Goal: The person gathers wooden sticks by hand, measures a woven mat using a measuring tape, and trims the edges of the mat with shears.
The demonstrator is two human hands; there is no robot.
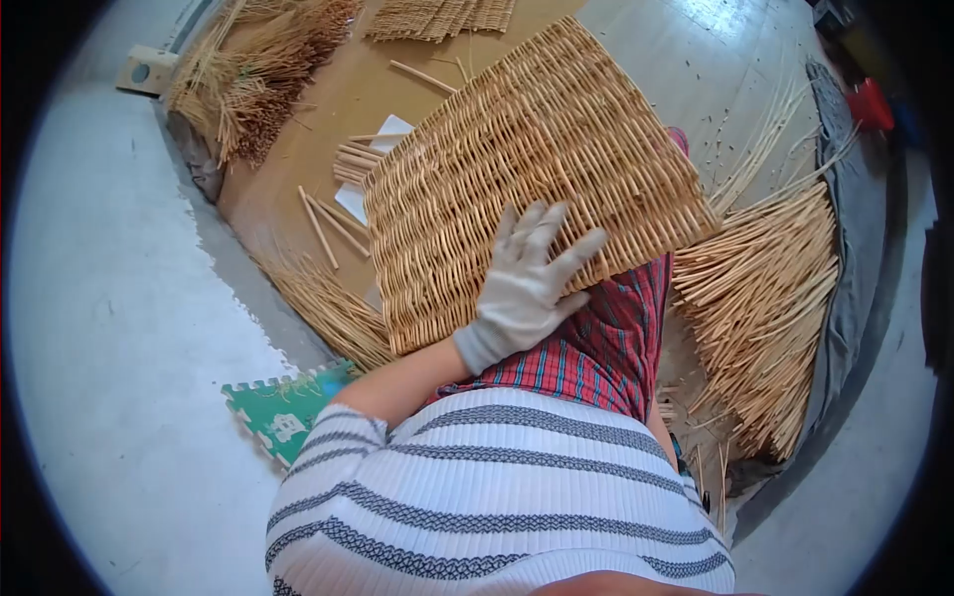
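Note:
My left hand (525, 283), in a pale grey work glove, lies on the near edge of a woven wicker panel (527, 149). Its fingers are spread flat over the weave, the thumb pointing right. The rectangular panel is tilted across my lap, over the red plaid cloth (586, 338) on my legs. Only part of my right arm (663, 437) shows beside my body, and the right hand itself is out of sight.
Bundled wicker rods (770, 308) lie on dark cloth at right. Another bundle (258, 79) is at upper left, with thin rods (328, 308) below. Short sticks (358, 164) lie beside the panel. More woven pieces (442, 15) sit at the top. A green foam mat (283, 412) is at left.

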